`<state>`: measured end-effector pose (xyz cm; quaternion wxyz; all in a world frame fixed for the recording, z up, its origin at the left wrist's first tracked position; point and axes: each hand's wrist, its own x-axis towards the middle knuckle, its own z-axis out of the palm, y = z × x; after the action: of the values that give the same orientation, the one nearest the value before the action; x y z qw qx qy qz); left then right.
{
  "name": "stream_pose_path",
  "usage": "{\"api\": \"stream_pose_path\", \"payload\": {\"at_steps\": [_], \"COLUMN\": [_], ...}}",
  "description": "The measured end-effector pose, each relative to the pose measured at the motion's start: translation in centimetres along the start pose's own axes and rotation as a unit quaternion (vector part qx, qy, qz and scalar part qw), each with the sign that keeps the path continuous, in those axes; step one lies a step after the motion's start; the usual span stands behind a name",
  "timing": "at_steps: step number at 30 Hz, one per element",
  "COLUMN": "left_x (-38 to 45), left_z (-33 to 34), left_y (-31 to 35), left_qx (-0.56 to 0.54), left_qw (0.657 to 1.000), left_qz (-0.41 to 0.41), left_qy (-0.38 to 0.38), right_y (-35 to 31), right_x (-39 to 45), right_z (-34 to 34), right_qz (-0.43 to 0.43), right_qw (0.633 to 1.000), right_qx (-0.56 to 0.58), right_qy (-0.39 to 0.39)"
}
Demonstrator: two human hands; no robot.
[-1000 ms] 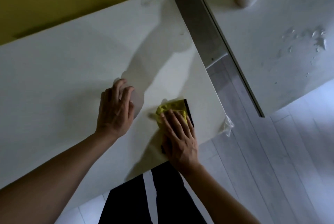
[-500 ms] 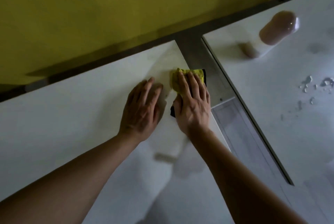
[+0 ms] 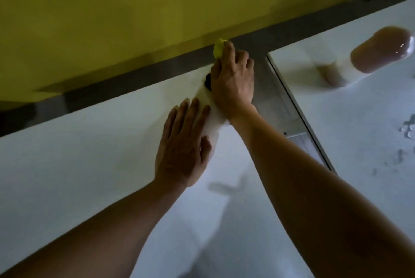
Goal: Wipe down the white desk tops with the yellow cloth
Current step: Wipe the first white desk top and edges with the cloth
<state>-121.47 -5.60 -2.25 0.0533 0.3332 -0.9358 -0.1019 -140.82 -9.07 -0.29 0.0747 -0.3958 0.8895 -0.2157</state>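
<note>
- The right hand (image 3: pixel 232 80) lies on the yellow cloth (image 3: pixel 219 48) at the far right corner of the near white tabletop (image 3: pixel 78 161). Its fingers (image 3: pixel 242 59) are bent over the cloth and press it down against the tabletop's back edge.
- Only a small yellow bunch of the cloth shows beyond the fingertips; a dark patch (image 3: pixel 207 81) peeks out beside the thumb side of the hand.
- The left hand (image 3: pixel 183 149) rests palm down on the same tabletop, just beside and nearer than the right hand. Its fingers are straight, slightly spread, and hold nothing.
- A grey metal channel (image 3: pixel 276 98) separates this tabletop from a second white tabletop (image 3: pixel 359 188) to the right.
- On that second tabletop stands a blurred bottle (image 3: pixel 377 53) with a brownish rounded top, and water droplets (image 3: pixel 407 126) lie near the right edge.
- A yellow wall panel (image 3: pixel 134 19) rises behind both tabletops.
</note>
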Motion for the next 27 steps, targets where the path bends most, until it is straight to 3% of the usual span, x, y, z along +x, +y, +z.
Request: {"api": "stream_pose_path", "payload": {"at_steps": [5, 12, 20, 27], "left_x": [-0.1, 0.0, 0.0, 0.3], "left_z": [-0.3, -0.6, -0.3, -0.1], "left_y": [0.0, 0.4, 0.3, 0.2], "left_qx": [0.017, -0.012, 0.005, 0.013], "left_qw": [1.000, 1.000, 1.000, 1.000], "left_qz": [0.009, 0.009, 0.010, 0.006], "left_qy": [-0.011, -0.010, 0.003, 0.009], "right_y": [2.5, 7.7, 5.4, 2.8], "right_x": [-3.8, -13.5, -7.0, 1.5], "right_z": [-1.7, -4.9, -4.4, -2.0], "right_qz": [0.060, 0.090, 0.011, 0.016], "right_qw": [0.997, 0.994, 0.996, 0.988], "right_qx": [0.050, 0.037, -0.002, 0.109], "right_qy": [-0.021, -0.041, -0.090, -0.109]}}
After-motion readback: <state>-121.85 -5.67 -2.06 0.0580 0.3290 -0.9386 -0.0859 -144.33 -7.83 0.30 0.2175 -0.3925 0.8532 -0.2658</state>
